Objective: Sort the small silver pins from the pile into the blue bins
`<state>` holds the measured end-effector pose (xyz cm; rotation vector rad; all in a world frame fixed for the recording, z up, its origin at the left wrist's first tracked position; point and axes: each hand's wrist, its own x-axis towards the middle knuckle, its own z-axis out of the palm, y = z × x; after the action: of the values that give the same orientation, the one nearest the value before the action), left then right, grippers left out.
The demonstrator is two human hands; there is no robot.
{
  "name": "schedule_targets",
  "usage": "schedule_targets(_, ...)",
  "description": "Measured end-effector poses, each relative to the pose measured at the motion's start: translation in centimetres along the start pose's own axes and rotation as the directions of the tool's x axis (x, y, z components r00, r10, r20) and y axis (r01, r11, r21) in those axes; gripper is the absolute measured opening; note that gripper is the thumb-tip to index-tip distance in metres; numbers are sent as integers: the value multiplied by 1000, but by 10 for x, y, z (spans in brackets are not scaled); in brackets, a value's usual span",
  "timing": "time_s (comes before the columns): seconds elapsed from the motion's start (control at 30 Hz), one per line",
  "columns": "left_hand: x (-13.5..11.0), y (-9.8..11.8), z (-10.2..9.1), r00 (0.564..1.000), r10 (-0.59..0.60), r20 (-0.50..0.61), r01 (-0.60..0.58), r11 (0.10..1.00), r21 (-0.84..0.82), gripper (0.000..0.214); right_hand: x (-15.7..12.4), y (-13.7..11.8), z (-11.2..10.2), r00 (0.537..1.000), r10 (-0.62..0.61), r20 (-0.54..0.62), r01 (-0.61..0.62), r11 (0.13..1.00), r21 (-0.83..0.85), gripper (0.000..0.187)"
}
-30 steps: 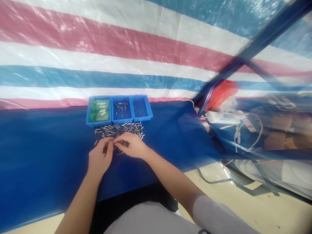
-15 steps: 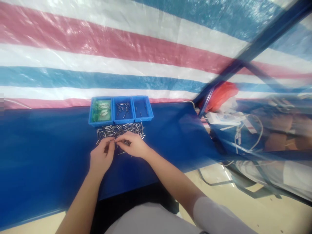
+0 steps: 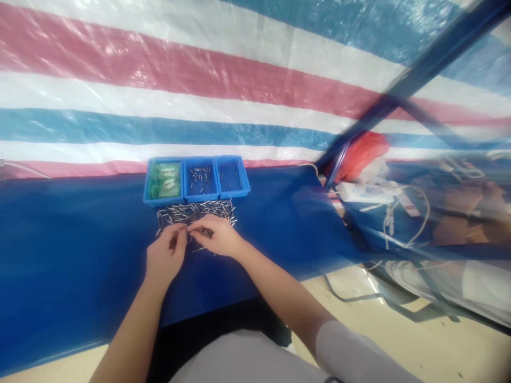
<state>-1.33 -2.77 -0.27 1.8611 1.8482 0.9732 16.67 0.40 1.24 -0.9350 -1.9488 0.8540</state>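
My left hand point(image 3: 165, 250) and my right hand point(image 3: 215, 234) meet fingertip to fingertip over the near left part of a pile of small metal pins point(image 3: 187, 211). Both are closed in a pinch. Whatever sits between the fingertips is too small to make out. Right behind the pile stand three joined blue bins. The left bin point(image 3: 148, 201) holds pale pieces and something green and see-through. Several metal pins lie in the middle bin point(image 3: 200, 198), and only a few in the right bin point(image 3: 238, 192). My right hand covers part of the pile.
The blue tabletop point(image 3: 80, 255) reaches a striped plastic sheet point(image 3: 159, 80) at the back. On the right a dark metal frame post point(image 3: 375, 114) slants up. Beyond it are a red bag point(image 3: 361, 154), a white power strip point(image 3: 365, 192), cables and a blurred person point(image 3: 459, 213).
The whole view has shifted very slightly. Both hands keep their pinch at the same place over the pins.
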Motion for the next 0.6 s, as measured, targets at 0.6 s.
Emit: schedule_targets(0.6, 0, 2, -1, 1000, 1, -1, -1, 1000, 3, 26, -1, -1, 0, 1000, 15, 19, -15, 1000, -6, 13)
